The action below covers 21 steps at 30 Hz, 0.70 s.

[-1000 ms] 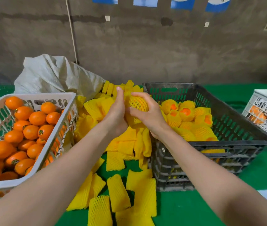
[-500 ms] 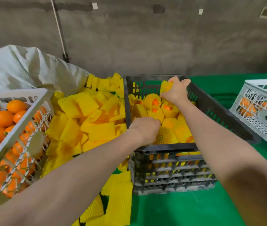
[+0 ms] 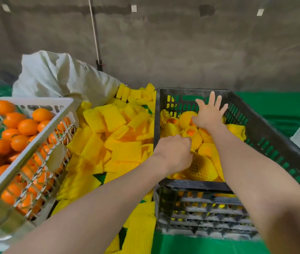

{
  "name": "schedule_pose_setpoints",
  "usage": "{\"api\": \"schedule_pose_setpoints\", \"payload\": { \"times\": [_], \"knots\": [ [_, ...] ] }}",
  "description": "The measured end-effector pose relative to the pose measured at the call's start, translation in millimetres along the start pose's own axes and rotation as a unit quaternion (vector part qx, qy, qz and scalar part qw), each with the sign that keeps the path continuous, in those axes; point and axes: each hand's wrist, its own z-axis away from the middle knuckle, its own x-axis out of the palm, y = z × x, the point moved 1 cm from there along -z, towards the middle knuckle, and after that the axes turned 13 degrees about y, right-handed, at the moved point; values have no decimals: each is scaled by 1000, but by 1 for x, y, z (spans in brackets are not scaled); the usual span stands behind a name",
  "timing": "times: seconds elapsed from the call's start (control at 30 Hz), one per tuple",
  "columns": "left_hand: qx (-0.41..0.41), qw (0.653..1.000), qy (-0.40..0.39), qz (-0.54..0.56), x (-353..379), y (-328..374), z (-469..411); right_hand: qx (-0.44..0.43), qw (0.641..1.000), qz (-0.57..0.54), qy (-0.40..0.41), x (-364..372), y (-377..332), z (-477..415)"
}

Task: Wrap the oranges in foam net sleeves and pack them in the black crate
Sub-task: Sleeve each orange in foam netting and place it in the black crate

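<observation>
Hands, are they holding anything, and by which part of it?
The right hand holds nothing; its fingers are spread over the black crate. The left hand curls its own out of sight, so that one cannot be told.

- The left forearm (image 3: 94, 204) entered from the lower left and ran up and to the right, bare to the wrist.
- The left hand (image 3: 173, 153) was closed in a fist with its back toward the camera and its fingers curled under; nothing showed in its grasp.
- The right forearm (image 3: 251, 171) entered from the lower right and reached farther forward than the left.
- The right hand (image 3: 209, 114) was palm down, with fingers straight and spread.
- The hands were apart, the right ahead of the left.
</observation>
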Motion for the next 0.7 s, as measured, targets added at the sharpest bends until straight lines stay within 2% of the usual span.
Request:
{"api": "schedule_pose_setpoints", "payload": {
  "times": [0.1,0.2,0.23,0.3,0.4,0.6,0.7],
  "knots": [
    [-30,999,23,-5,-4,0,1,-43,998,-44,29,-23,-30,11],
    [-102,985,105,94,-16,-6,7,-114,985,-106,74,-53,-66,27],
    [-115,975,136,136,-22,-11,12,-151,974,-136,105,-63,-78,36],
    [-90,961,192,180,-37,-25,28,-217,933,-222,182,-83,-101,59],
    [-32,949,251,186,-59,-60,65,-253,879,-324,243,-106,-130,99],
    [-121,936,288,163,-121,-172,131,-319,854,-363,192,-105,-193,156],
    [-209,942,255,63,-146,-240,165,-352,846,-369,159,-97,-228,173]
  ]
}}
